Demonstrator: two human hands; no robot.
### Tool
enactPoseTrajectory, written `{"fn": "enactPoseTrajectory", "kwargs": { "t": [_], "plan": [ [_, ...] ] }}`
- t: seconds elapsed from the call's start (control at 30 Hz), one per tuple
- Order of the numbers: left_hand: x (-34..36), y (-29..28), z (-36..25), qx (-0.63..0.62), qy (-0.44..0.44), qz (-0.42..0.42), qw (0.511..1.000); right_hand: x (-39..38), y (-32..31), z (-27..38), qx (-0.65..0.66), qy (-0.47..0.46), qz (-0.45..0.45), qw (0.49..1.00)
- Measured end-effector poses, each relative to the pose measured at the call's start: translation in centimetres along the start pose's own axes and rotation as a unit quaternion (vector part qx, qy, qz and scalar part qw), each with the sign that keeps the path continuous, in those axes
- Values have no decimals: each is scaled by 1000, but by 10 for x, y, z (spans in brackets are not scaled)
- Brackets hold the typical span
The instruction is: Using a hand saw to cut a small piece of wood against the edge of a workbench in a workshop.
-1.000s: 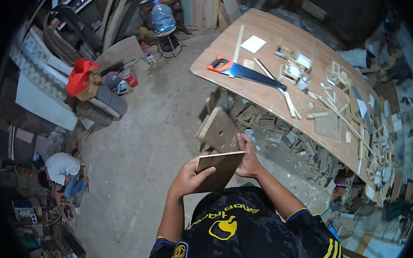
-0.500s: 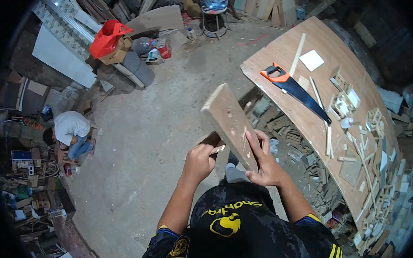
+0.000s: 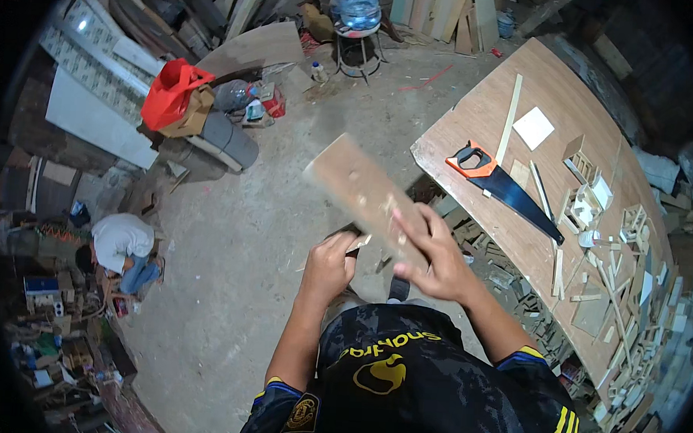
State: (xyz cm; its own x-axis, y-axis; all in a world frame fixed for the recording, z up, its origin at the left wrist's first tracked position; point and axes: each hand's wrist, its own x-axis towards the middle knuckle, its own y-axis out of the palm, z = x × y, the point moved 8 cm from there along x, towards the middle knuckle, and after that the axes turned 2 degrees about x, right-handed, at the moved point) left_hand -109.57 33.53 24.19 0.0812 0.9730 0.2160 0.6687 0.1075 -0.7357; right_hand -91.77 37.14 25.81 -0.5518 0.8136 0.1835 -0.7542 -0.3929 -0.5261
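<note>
My right hand (image 3: 435, 252) grips a long wooden board (image 3: 360, 186), which is slightly blurred and tilted up toward the left over the floor. My left hand (image 3: 328, 264) is closed round a thinner wooden board (image 3: 358, 243) just below and left of the larger one; only a pale edge of that piece shows, the rest being hidden by my fingers and the upper board.
A plywood table (image 3: 486, 98) on the right holds a handsaw (image 3: 505, 189), strips and small wooden frames (image 3: 578, 205), with offcuts beneath. A co-worker (image 3: 121, 248) crouches at left on the concrete floor (image 3: 202, 287). A water jug (image 3: 357, 5) stands on a stool; a red bag (image 3: 173, 94) tops a bin.
The larger board has swung up and leftward and now lies over the thinner one, which has turned mostly out of sight. The table appears farther right as my view has shifted.
</note>
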Motion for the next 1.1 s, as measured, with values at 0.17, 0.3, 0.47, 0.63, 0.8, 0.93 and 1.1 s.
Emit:
{"fn": "enactPoseTrajectory", "kwargs": {
  "t": [0.17,0.3,0.47,0.63,0.8,0.93,1.1],
  "plan": [
    [35,-3,41,-35,67,-10,997,42,9,-6,-49,-11,-19,999],
    [80,-9,92,-59,110,-4,992,87,27,-2,-74,5,-81,994],
    [138,-45,155,-143,88,53,984,163,48,-24,-73,120,-132,981],
    [195,-79,214,-137,186,41,972,234,102,27,-102,37,-123,987],
    [226,-100,255,-190,110,58,974,272,97,-30,-112,185,-167,962],
    [245,-104,273,-91,201,41,975,305,114,36,-149,38,-160,975],
    [274,-118,281,-26,226,63,972,322,87,-4,-165,148,-146,964]
  ]
}}
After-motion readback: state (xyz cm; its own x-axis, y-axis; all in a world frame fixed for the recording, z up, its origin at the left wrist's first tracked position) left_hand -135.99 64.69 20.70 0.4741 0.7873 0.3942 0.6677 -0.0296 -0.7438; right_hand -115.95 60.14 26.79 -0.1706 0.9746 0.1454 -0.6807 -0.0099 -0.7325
